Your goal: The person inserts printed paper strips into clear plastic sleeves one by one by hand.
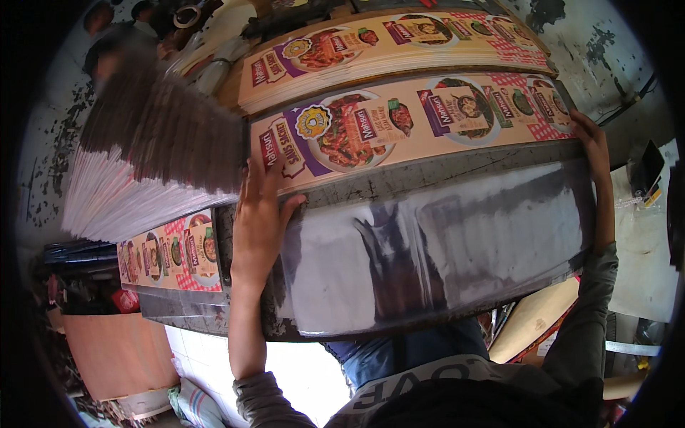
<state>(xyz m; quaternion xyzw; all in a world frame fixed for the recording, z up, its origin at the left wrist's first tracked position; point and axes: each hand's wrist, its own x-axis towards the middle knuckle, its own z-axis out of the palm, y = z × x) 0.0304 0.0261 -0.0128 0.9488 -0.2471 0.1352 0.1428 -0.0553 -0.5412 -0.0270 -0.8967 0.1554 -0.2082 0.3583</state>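
Observation:
A long printed food-label sheet [399, 135] in peach, with dish pictures and a red checked end, lies across the dark worktable [457, 168]. My left hand [258, 221] is on its left end, fingers stretched out and thumb apart. At the sheet's right end, my right hand [594, 139] touches the edge with extended fingers; its thumb is not clearly visible. Between my forearms, nearer to me, shiny clear plastic sleeves [442, 250] lie in a flat layer along the table's front edge.
Behind the sheet stands a thick stack of similar printed sheets [385, 50]. A tall fanned pile of plastic-covered sheets [157, 135] rises at the left. Below that pile, another printed sheet [171, 250] lies at the table's left end. A wooden panel [118, 353] stands lower left.

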